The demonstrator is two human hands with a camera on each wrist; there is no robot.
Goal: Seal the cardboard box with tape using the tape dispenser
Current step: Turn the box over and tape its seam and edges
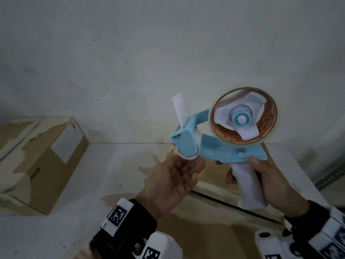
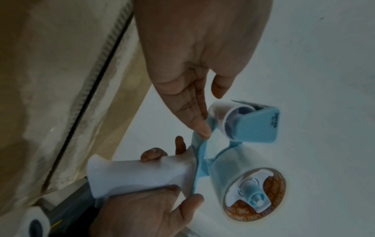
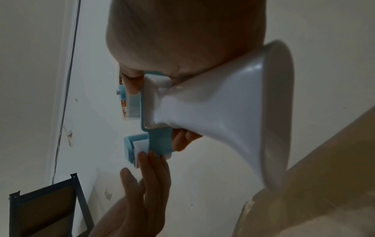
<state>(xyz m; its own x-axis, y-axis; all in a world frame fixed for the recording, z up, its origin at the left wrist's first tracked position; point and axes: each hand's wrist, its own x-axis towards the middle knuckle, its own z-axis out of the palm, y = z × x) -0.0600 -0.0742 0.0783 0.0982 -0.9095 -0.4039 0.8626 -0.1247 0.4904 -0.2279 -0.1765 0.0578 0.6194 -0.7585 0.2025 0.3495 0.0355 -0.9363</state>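
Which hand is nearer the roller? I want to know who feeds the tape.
Left. The left hand has fingertips at the roller; the right hand grips the handle, farther back.

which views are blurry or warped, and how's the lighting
Head view: dim, wall-table edge bowed, light blue and white tape dispenser sharp. Left wrist view: left hand soft up close. Right wrist view: dispenser's white flared handle stretched, with glare.

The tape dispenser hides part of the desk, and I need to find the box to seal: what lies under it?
Under the tape dispenser lies a cardboard box with a dark open seam. The right hand and the handle cover the seam's right end.
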